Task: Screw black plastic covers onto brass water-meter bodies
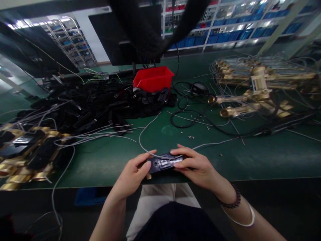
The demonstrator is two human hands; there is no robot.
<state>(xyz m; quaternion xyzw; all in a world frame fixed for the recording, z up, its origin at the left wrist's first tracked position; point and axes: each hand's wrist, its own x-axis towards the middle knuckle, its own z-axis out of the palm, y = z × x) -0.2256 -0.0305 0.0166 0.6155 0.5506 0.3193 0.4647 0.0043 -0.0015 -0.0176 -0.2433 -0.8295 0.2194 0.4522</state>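
Note:
Between my two hands, at the front edge of the green bench, is a black plastic housing (162, 163) with pale inner parts. My left hand (134, 172) grips its left end, thumb on top and fingers behind. My right hand (197, 165) pinches the right end with thumb and fingertips. Grey cables (141, 142) run across the housing; one loops up to the left and another leads off to the right. A bit of brass shows under the housing by my left thumb; the rest of that part is hidden.
A heap of black plastic parts (100, 100) lies back left, beside a red bin (154, 78). Brass bodies with black covers (45, 150) stand at left; more brass bodies (260, 83) are stacked at right. Small screws (191, 137) and a coiled black cable (184, 118) lie mid-bench.

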